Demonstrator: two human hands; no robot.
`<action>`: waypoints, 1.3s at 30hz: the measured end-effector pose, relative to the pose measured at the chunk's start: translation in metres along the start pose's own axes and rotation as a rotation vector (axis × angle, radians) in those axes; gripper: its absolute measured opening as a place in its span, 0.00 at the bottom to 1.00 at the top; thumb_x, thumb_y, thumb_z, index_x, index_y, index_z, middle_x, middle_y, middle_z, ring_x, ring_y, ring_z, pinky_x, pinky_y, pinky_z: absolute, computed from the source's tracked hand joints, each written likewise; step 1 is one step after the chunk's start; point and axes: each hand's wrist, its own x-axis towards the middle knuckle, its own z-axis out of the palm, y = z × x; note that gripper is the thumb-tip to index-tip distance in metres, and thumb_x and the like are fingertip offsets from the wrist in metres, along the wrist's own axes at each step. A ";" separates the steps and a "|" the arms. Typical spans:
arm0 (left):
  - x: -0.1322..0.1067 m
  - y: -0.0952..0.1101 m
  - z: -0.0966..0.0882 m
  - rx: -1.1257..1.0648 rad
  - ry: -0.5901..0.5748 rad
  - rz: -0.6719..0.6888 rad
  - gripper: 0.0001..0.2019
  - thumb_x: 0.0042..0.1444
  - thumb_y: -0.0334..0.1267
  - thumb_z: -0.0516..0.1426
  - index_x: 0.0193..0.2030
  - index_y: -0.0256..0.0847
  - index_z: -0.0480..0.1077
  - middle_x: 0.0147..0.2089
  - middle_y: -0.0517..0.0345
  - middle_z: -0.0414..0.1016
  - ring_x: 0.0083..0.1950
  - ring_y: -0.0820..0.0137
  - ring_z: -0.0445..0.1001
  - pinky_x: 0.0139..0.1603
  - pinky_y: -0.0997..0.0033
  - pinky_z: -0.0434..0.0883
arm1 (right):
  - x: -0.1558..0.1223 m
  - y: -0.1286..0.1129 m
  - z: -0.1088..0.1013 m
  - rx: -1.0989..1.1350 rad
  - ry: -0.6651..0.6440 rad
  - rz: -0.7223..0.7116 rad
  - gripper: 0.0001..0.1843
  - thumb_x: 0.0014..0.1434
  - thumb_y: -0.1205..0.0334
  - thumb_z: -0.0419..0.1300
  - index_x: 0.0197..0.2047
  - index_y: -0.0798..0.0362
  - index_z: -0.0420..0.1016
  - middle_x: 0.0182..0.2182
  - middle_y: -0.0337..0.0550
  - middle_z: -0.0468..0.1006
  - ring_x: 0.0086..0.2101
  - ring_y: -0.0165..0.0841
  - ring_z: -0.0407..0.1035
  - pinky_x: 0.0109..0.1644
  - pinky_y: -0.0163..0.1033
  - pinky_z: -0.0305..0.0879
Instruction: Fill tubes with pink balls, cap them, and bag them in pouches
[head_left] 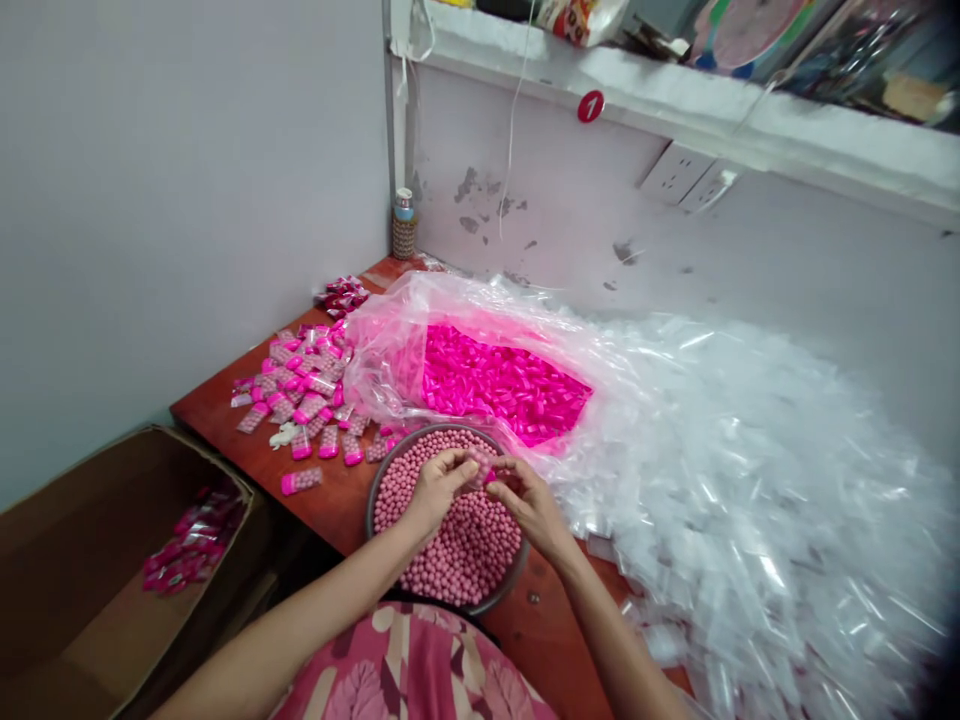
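Left hand had a little clear container pinched, right hand gripped its pink cap, bead bowl right underneath, probably to catch strays.

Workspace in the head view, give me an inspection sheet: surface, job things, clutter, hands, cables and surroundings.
Surface: red-brown table, largely covered.
Job's things: bowl of pink beads; pink pieces in a clear bag; heaped clear pieces; bead-filled containers.
Clutter: bottle in the far corner.
Hands: left hand and right hand grip a small clear container above the beads.
Cables: thin white cord hanging.
Surroundings: open cardboard box; patchy wall.
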 end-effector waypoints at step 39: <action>-0.018 0.021 -0.020 1.170 -0.258 0.621 0.11 0.56 0.34 0.50 0.40 0.40 0.72 0.34 0.54 0.76 0.36 0.70 0.72 0.40 0.72 0.66 | -0.021 -0.020 0.007 -0.868 0.012 -0.632 0.18 0.58 0.69 0.50 0.52 0.60 0.60 0.32 0.53 0.73 0.33 0.39 0.68 0.36 0.44 0.68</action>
